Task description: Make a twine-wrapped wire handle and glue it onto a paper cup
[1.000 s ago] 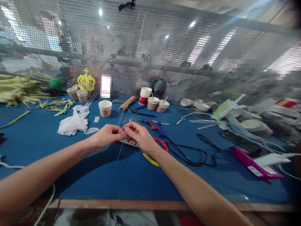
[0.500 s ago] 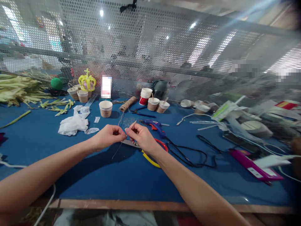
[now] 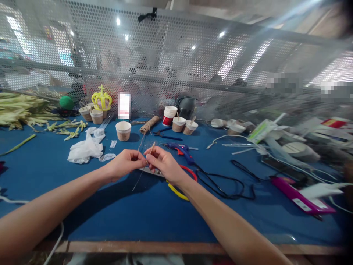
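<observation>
Two hands meet fingertip to fingertip in front of you, with a slim, pale stick [image 3: 152,147] between them. Your right hand [image 3: 164,163] is the nearer one: its thumb and forefinger pinch the stick, which lies at that hand's left edge. The stick's long axis slants, its free end rising beyond your right fingertips, away from you and a little rightward, and its lower end angled back toward your left hand [image 3: 126,163]. Your left thumb and forefinger are pressed together just beside that lower end and seem to nip a thin strand [image 3: 138,180], whose tail hangs below the fingertips, down and leftward, so it runs roughly on from the stick's slant. Whether the strand wraps the stick is too small to tell. Beyond your left hand lies a roll of twine [image 3: 149,124]; its loose line comes back toward the fingers, but the join is hidden. Scissors [image 3: 178,192] rest on the tabletop [image 3: 116,217] beneath your right hand, and a blue glue gun [image 3: 185,151] sits just past it.
</observation>
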The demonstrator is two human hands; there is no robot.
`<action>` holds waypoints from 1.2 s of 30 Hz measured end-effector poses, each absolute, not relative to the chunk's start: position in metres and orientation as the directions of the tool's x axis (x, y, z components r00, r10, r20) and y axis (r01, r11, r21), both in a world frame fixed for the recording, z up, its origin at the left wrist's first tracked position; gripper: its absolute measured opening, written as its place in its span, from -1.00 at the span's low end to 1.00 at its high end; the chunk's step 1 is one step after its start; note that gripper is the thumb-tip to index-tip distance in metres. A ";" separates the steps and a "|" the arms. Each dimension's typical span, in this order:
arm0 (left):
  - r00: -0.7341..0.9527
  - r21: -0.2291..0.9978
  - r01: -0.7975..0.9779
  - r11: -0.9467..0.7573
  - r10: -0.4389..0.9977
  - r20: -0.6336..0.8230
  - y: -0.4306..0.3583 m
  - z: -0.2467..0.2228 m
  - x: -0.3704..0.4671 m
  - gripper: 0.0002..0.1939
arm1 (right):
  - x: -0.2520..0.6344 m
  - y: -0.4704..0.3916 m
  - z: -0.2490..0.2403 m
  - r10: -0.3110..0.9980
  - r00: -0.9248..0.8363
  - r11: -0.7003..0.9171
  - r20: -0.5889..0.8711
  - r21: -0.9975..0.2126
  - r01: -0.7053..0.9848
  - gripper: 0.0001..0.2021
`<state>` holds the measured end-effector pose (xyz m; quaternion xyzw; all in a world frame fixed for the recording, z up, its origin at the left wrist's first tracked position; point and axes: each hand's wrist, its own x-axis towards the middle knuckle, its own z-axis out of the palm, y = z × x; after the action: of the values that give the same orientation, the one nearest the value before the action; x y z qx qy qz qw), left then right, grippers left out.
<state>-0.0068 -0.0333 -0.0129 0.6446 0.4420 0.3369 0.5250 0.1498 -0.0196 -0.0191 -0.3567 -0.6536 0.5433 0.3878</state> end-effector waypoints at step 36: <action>0.395 0.997 0.071 0.042 0.916 -0.066 -0.035 -0.014 -0.004 -0.76 | 0.148 -0.021 -0.019 0.923 -0.368 0.140 0.108 -0.988 0.062 -0.70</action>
<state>-0.0041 -0.0352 -0.0141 0.5920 0.4168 0.3588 0.5892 0.1479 -0.0207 -0.0186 -0.3872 -0.6359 0.5290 0.4072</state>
